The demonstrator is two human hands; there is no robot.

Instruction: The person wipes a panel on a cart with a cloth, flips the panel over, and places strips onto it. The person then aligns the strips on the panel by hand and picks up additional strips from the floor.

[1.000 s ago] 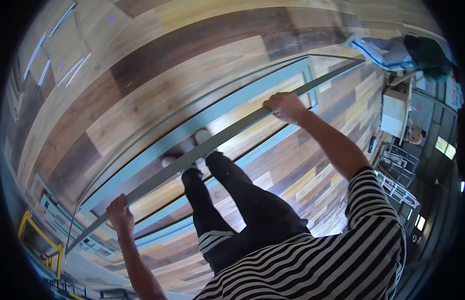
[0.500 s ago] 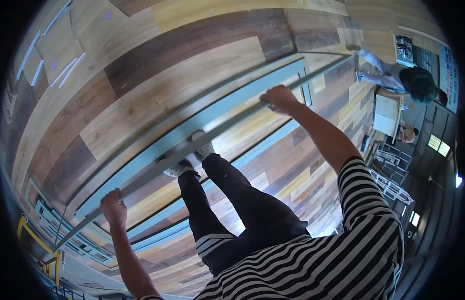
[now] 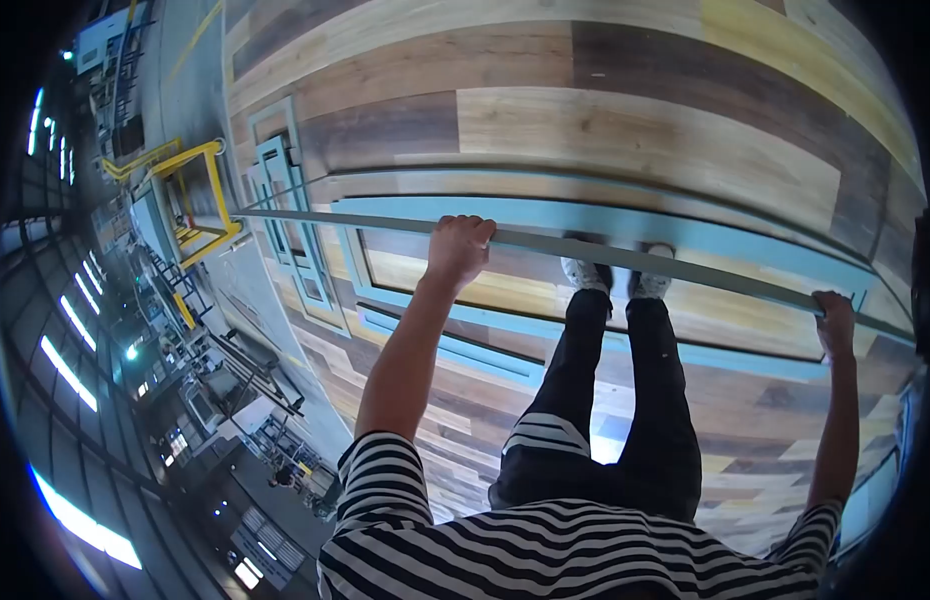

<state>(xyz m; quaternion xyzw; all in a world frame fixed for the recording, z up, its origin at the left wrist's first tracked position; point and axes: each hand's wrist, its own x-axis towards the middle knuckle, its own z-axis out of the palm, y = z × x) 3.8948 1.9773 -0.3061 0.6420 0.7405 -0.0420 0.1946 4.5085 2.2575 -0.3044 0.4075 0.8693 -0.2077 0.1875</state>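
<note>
A long thin grey-green frame (image 3: 625, 256) spans the view in front of my legs. My left hand (image 3: 460, 248) is wrapped round its near bar, left of my feet. Farther right, my right hand (image 3: 835, 318) grips the same bar, its fingers curled over it. Below it on the wood-patterned floor (image 3: 635, 130) lies a pale teal panel frame (image 3: 685, 225) with a rectangular opening. My shoes (image 3: 651, 272) are beside the teal frame's long side, partly hidden by the held bar.
Smaller teal frames (image 3: 303, 240) lie on the floor at the left. Beyond them stands a yellow metal frame (image 3: 223, 190) on grey concrete (image 3: 185, 85). Metal racks and equipment (image 3: 250, 370) are farther off at the lower left.
The view has swung round to the left, bringing the yellow frame and workshop hall in and the other person out. Both my hands still hold the long bar.
</note>
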